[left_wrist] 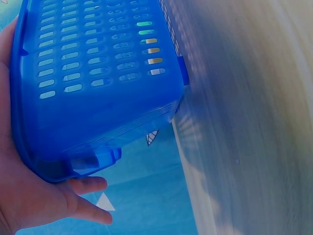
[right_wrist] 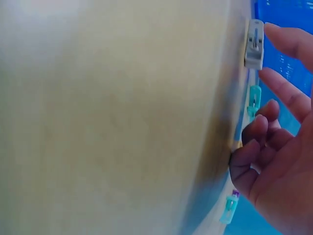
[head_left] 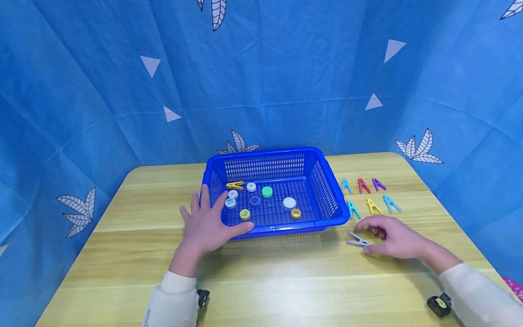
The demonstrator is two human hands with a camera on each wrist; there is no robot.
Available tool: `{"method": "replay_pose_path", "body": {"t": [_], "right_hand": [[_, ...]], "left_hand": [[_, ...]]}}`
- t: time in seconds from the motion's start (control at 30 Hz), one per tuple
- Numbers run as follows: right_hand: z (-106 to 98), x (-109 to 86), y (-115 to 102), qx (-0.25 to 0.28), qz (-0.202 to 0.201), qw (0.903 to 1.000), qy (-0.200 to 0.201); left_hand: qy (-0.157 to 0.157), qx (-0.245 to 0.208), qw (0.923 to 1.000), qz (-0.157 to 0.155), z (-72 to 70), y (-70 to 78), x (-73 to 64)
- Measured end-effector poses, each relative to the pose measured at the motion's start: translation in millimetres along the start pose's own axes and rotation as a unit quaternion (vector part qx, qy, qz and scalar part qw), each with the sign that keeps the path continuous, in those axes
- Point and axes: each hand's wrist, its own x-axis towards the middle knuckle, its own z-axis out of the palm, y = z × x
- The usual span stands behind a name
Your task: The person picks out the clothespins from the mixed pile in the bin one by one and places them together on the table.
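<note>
A blue plastic basket stands mid-table, bottle caps and a yellow clothespin inside. My left hand rests on its front left corner, fingers spread and thumb along the front rim. In the left wrist view the palm lies against the basket. A grey clothespin lies on the table right of the basket. My right hand is around its near end, thumb and index finger apart on either side, the other fingers curled. The right wrist view shows the grey clothespin close to both fingertips; contact is unclear.
Behind the right hand, clothespins lie in two rows, among them a red one, a purple one, a yellow one and a teal one. A blue patterned curtain hangs behind the wooden table.
</note>
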Motion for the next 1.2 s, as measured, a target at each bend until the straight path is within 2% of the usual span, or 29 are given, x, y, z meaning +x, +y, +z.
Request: {"method": "replay_pose_path", "body": {"t": [0.2,0.37,0.53,0.8,0.93,1.03,1.2], "right_hand": [[6,-0.6,-6,-0.026,0.005,0.9994,0.023],[5,2.2,-9,-0.041,0.006,0.999,0.014],[2,4.8,-6,-0.057,-0.018,0.9982,0.01],[-3,6.0,0,-0.053,-0.033,0.998,0.002],[-3,6.2,2,-0.044,-0.04,0.9981,0.016],[-2,3.5,0,-0.045,-0.016,0.9983,0.035],[0,-4.5,-12,-0.046,0.09,0.9938,0.046]], "left_hand": [[-0.002,0.003,1.0,-0.002,-1.0,-0.1,0.3],[0.001,0.0,1.0,-0.006,-3.7,1.7,0.8],[0.0,0.001,1.0,-0.007,-3.7,2.4,1.6],[-0.005,-0.003,1.0,-0.007,-2.5,3.6,1.5],[-0.004,-0.006,0.9999,-0.007,-2.6,3.7,0.8],[-0.006,-0.008,0.9999,-0.008,-2.5,3.7,-0.2],[-0.01,-0.011,0.9999,-0.009,-1.6,3.4,-1.5]]}}
